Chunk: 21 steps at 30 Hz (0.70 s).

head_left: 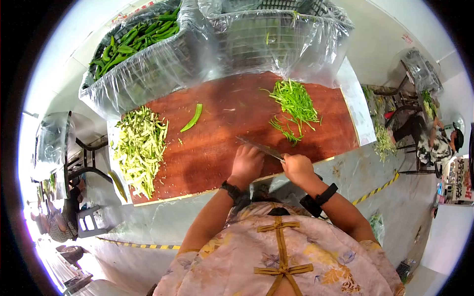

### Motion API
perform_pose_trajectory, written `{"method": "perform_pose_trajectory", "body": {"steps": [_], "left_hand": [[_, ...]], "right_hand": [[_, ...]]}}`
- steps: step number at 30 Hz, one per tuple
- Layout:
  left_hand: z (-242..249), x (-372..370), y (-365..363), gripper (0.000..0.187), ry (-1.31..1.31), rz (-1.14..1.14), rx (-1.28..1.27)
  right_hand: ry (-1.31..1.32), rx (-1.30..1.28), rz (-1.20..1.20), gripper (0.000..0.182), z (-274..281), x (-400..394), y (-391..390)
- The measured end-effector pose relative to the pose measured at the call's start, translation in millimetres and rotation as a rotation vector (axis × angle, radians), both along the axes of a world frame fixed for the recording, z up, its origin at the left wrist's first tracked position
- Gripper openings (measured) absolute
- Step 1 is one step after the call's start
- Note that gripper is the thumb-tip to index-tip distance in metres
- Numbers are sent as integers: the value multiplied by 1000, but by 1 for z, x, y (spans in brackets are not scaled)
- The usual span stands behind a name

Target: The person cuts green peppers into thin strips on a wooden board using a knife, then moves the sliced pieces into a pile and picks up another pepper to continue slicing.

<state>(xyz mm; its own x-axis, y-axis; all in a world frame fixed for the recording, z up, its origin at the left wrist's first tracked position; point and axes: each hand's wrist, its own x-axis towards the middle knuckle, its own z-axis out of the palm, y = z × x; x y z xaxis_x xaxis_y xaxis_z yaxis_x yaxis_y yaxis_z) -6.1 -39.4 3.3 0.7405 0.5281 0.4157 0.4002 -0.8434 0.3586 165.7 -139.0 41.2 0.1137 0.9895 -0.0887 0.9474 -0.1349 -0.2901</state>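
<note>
A knife [269,150] is in my right hand [298,168], its fingers wrapped round the handle near the front edge of the brown board [222,170]. The blade points left and away from me, reaching past my left hand [248,162]. That hand rests on the board with its fingers curled under; what they hold, if anything, is hidden. One long green pepper [192,117] lies farther back on the board, left of the middle. Thin green shreds [296,102] are heaped at the back right. A pile of pale green and whitish cut pieces [139,150] covers the left end.
Behind the board stands a plastic-lined crate of green peppers [136,42]. Beside it is another plastic-lined crate [276,42]. A person [437,143] sits at the far right; another person [61,217] is at the far left near a grey stool [91,222].
</note>
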Motion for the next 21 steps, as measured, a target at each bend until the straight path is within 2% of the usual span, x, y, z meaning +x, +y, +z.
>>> {"method": "perform_pose_trajectory", "body": {"steps": [4,9,16,21], "left_hand": [[0,0,0,28,16,-17,-66],[4,1,1,32,-7,-6,1],[0,0,-2,32,81,21,-29],[-2,5,-1,28,-4,18,42]], "right_hand": [[-15,16,7,17,-11,0,11],[-20,30,-7,19,-9,-1,37],[20,3,61,19,5,6,-2],[42,3,38,18,5,7,-7]]}}
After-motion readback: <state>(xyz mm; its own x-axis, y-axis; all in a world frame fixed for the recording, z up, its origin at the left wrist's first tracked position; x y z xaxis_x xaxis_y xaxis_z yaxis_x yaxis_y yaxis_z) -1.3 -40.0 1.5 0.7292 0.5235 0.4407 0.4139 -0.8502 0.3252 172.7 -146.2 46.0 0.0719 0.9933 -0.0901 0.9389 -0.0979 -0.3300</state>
